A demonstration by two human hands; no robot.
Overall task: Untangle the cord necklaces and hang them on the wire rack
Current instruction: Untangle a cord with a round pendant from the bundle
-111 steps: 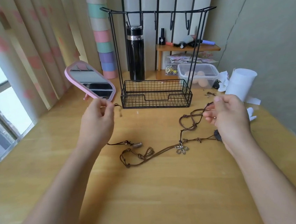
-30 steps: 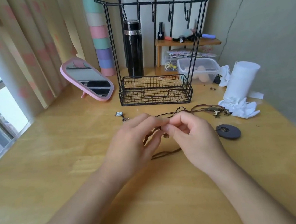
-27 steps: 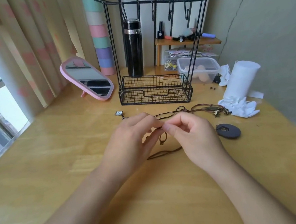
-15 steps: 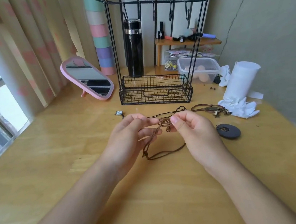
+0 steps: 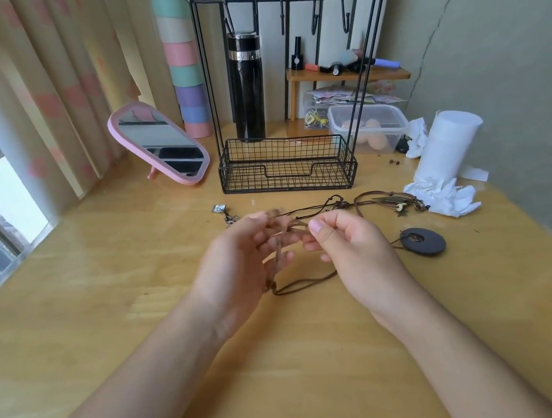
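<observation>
My left hand (image 5: 243,263) and my right hand (image 5: 350,248) hold a brown cord necklace (image 5: 306,282) between them above the wooden table (image 5: 104,278). Both pinch its strands at the fingertips, and a loop hangs down onto the table. A thin dark cord (image 5: 305,209) runs from the hands toward a heap of cords with small pendants (image 5: 393,201) at the right. A dark round disc pendant (image 5: 423,241) lies right of my right hand. A small silver pendant (image 5: 220,209) lies beyond my left hand. The black wire rack (image 5: 285,167) stands behind, its hooks (image 5: 314,21) bare.
A pink mirror (image 5: 159,146) leans left of the rack. A black bottle (image 5: 247,86) stands behind it. A clear plastic box (image 5: 368,127), a white paper roll (image 5: 445,146) and crumpled tissue (image 5: 443,196) sit at the right. Curtains and a window are at the left.
My hands came together from far apart and took up one brown cord. Over the last second they have drawn slightly apart, pulling its strands, and the loop hangs longer.
</observation>
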